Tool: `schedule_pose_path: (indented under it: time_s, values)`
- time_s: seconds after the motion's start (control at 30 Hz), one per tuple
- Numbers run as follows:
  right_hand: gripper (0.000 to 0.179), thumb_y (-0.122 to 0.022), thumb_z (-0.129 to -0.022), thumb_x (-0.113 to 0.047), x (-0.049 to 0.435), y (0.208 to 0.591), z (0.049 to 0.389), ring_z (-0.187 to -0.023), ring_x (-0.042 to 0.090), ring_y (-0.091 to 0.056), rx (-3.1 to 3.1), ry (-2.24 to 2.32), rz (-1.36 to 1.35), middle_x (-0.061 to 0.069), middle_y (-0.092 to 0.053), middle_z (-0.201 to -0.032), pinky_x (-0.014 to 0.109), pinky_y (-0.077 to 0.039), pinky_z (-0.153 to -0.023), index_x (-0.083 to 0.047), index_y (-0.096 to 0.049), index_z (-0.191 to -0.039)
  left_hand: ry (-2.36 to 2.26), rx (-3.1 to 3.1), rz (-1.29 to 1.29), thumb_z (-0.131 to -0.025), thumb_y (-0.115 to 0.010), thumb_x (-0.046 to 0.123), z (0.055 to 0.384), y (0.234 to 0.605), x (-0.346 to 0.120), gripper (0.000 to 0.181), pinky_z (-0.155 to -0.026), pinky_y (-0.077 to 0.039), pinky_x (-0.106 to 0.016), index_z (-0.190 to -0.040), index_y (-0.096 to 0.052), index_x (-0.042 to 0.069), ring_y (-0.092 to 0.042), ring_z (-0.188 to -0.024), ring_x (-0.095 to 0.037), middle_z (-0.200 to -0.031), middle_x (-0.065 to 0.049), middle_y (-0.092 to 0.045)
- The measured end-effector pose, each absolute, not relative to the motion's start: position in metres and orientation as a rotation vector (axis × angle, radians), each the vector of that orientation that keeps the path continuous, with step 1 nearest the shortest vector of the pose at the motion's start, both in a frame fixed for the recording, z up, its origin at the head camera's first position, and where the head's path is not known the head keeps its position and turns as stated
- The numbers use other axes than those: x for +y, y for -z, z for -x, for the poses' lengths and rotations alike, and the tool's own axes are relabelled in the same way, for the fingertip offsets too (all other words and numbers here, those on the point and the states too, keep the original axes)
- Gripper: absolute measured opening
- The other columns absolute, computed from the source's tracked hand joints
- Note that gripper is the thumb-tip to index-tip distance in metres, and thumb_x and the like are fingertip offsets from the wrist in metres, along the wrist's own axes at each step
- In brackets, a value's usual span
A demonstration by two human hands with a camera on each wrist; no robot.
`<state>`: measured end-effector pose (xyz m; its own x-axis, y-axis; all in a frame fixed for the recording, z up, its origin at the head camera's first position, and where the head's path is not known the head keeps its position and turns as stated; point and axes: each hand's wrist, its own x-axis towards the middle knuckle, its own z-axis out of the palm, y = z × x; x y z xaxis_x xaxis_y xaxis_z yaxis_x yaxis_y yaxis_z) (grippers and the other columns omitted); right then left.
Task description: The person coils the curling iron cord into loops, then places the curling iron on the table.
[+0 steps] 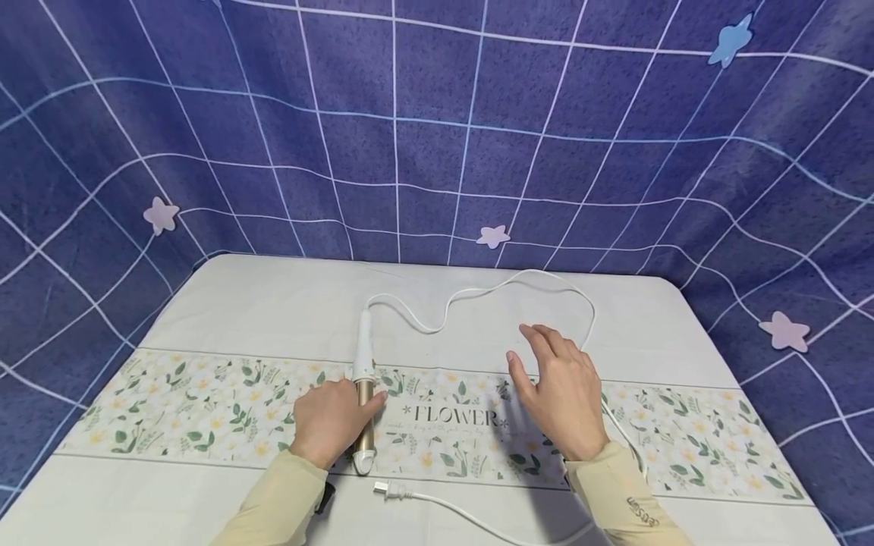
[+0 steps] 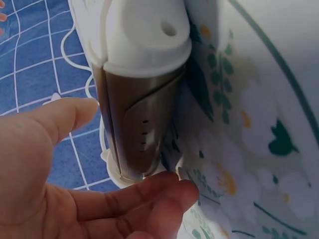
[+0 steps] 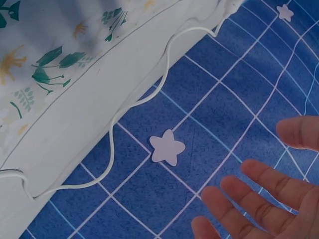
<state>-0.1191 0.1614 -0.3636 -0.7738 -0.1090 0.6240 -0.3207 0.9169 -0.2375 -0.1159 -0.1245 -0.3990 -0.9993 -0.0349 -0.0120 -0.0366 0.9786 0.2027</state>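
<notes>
A curling iron with a white handle (image 1: 365, 345) and a gold barrel (image 2: 144, 114) lies lengthwise on the table, its white tip towards me. Over the barrel is my left hand (image 1: 334, 417), thumb on one side and fingers on the other. In the left wrist view the thumb and fingers (image 2: 124, 204) stand apart around the barrel; whether they touch it is hard to tell. My right hand (image 1: 561, 390) hovers over the right part of the table, fingers spread, holding nothing. The iron's white cord (image 1: 478, 290) loops behind and past it.
The cord's plug (image 1: 391, 490) lies near the front, right of the iron's tip. A floral band (image 1: 225, 409) crosses the white tablecloth (image 1: 287, 303). Behind hangs a blue gridded curtain (image 1: 430, 144) with star shapes. A small dark object (image 1: 325, 497) shows beside my left sleeve.
</notes>
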Motion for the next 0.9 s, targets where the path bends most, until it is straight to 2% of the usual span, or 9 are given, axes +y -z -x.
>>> schedule_pose_path:
  time_s: [0.27,0.57,0.9]
  values:
    - [0.04,-0.058,-0.085,-0.037,0.1619,0.3645,0.1193,-0.093,0.03,-0.057,-2.454,-0.449,-0.298,0.009,-0.06,-0.111,0.043,-0.044,-0.073,-0.012,-0.061,-0.116,-0.351,3.066,0.074,-0.077,-0.06,0.057,0.1167,0.4019,-0.1239,0.053,-0.032,-0.029,-0.025,-0.051,-0.043,0.014,-0.04,-0.036,-0.013,-0.044,0.0,-0.043]
    - [0.037,-0.06,-0.085,-0.037,0.1644,0.3664,0.1243,-0.095,0.026,-0.059,-2.52,-0.597,-0.275,0.005,-0.061,-0.11,0.043,-0.048,-0.067,-0.014,-0.062,-0.114,-0.42,3.062,0.058,-0.074,-0.068,0.05,0.1173,0.4068,-0.1246,0.048,-0.034,-0.033,-0.027,-0.06,-0.049,0.008,-0.043,-0.039,-0.015,-0.048,-0.003,-0.046]
    - [0.036,-0.06,-0.085,-0.038,0.1641,0.3654,0.1287,-0.093,0.026,-0.06,-2.518,-0.614,-0.26,0.004,-0.061,-0.11,0.044,-0.048,-0.063,-0.016,-0.063,-0.114,-0.541,2.999,0.101,-0.076,-0.067,0.043,0.1184,0.4088,-0.1275,0.043,-0.034,-0.034,-0.027,-0.07,-0.052,0.003,-0.044,-0.04,-0.015,-0.051,-0.004,-0.047]
